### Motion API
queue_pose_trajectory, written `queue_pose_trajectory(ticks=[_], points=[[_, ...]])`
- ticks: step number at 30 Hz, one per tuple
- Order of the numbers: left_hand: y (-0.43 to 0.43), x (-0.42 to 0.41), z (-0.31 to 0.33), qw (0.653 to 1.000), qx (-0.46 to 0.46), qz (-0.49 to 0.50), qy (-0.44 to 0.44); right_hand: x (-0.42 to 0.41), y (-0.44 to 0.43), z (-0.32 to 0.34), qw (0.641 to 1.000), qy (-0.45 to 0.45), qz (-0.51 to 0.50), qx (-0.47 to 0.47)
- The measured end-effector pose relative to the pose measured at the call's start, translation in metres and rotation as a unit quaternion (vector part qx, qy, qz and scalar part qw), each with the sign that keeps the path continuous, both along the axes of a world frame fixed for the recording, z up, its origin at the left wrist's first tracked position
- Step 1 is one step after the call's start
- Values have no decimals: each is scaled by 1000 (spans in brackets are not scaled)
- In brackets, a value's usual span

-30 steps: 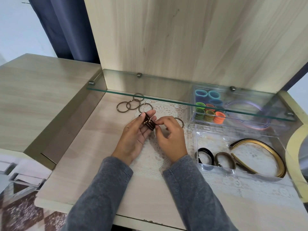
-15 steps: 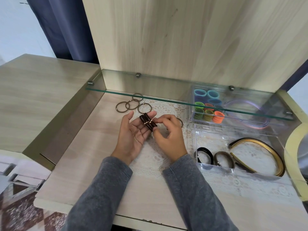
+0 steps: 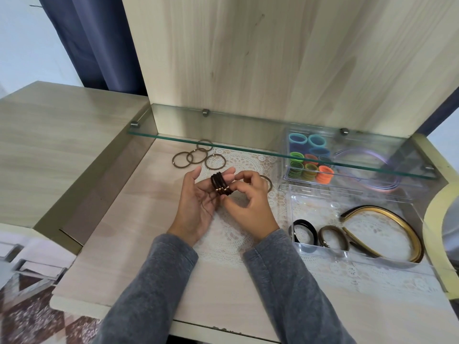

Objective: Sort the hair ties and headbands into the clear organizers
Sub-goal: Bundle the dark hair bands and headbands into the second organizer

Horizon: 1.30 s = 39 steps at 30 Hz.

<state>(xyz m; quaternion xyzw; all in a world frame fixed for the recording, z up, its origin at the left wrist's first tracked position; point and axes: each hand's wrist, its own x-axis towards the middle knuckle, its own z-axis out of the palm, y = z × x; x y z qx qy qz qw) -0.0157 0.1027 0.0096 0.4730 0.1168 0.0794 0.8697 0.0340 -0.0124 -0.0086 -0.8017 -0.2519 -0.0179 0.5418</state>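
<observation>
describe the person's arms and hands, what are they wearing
Both arms wear long grey sleeves, the left sleeve and right sleeve, ending at the wrists. The left hand and right hand are bare: no gloves, and no rings or watch show.

Bright, diffuse light is provided. Soft shadows are cast beneath the right hand (image 3: 250,207) and the glass shelf (image 3: 248,136). Straight lines are bowed near the frame edges.

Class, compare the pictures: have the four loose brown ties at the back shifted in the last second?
No. The brown ties lie where they were, beside the doily's far left corner, by the glass shelf's edge.
</observation>
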Motion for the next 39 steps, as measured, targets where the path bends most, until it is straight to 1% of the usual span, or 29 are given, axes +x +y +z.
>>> queue_pose_trajectory(ticks=[3, 6, 11, 18, 24, 30, 35, 39], points=[[0, -1, 2, 1000, -1, 2, 0, 1, 0, -1, 999, -15, 6, -29], [1, -2, 3, 1000, -14, 8, -2, 1, 0, 0, 999, -13, 9, -36], [2, -1, 2, 999, -48, 8, -7, 3, 0, -1, 1000, -9, 11, -18], [3, -1, -1, 999, -35, 2, -2, 5, 1, -6, 1000, -15, -2, 13], [3, -1, 0, 999, -32, -10, 0, 4, 1, -5, 999, 10, 2, 30], [3, 0, 0, 999, -36, -18, 4, 4, 2, -5, 999, 14, -2, 33], [4, -2, -1, 999, -42, -22, 4, 4, 1, -6, 1000, 0, 7, 19], [5, -3, -1, 998, -54, -12, 1, 2, 2, -5, 1000, 6, 14, 8]])
